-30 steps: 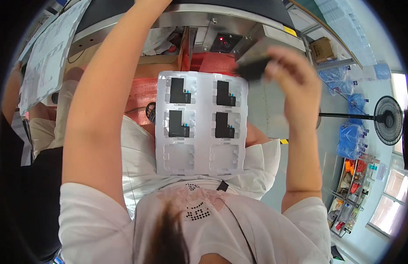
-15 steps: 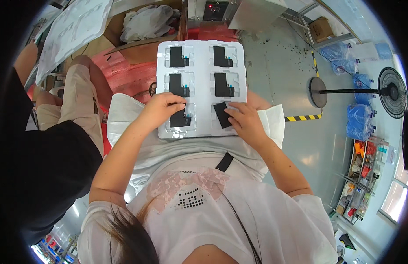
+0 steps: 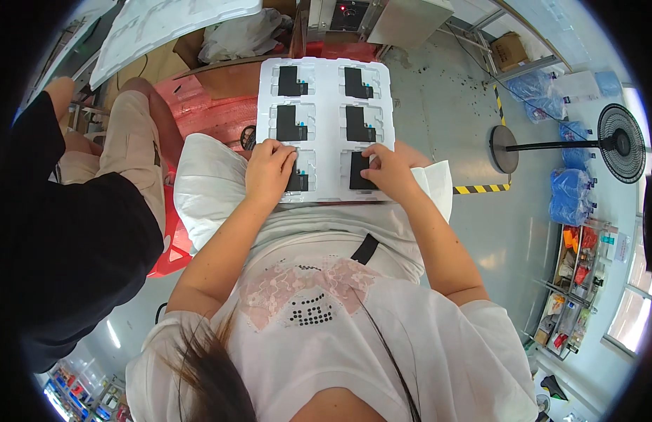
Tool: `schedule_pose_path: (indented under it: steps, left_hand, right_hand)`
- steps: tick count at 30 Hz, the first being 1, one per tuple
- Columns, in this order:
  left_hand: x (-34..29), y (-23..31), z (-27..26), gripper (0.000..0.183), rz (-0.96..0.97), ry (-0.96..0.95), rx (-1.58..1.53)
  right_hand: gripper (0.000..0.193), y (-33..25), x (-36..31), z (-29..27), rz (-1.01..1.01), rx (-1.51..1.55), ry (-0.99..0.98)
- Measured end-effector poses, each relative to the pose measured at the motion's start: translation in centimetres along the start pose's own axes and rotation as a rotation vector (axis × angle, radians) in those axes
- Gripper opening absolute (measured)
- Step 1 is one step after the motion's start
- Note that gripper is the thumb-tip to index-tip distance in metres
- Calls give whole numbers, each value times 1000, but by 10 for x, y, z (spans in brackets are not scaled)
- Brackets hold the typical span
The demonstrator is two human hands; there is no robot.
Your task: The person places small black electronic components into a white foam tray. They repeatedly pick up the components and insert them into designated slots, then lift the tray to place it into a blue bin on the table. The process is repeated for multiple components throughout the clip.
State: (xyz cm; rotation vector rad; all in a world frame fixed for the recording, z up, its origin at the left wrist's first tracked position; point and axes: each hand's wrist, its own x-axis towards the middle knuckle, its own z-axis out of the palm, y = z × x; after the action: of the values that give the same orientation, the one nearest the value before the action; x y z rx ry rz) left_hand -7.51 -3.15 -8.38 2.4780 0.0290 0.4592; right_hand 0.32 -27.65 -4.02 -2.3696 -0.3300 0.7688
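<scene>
A white moulded plastic tray [image 3: 326,133] lies across my lap, with flat black L-shaped pieces, like thin battery packs with small blue tabs, in its two columns of pockets. My right hand [image 3: 389,172] pinches the right side of the near right black piece [image 3: 359,171], which sits squarely in its pocket. Over the left side of the near left black piece [image 3: 298,181] lies my left hand [image 3: 271,171], its fingers bent and close together. What those fingers grip is hidden. Farther up the tray, a middle left piece [image 3: 287,123] and a middle right piece [image 3: 355,123] lie untouched.
At my left sits a person in a black top [image 3: 93,267] and beige shorts, beside another white tray [image 3: 171,32]. Beyond my tray is a cardboard box with clear plastic bags [image 3: 245,35]. A black fan [image 3: 621,144] and blue plastic-wrapped bottles [image 3: 572,190] stand to the right.
The near right piece, tilted before, now lies straight in its pocket under my right hand. My left hand has turned more upright. The co-worker's tray has moved right.
</scene>
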Motion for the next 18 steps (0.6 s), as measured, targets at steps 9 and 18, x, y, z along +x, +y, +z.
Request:
schedule_pose_path:
  steps: [9,18]
  left_hand:
    - [-16,-1,-4,43,-34,-9,131]
    - [54,10,-34,56,-169,172,-257]
  right_hand:
    - [35,22,-65,34,-478,-521,352]
    - [29,45,-47,11,-675,-433,239]
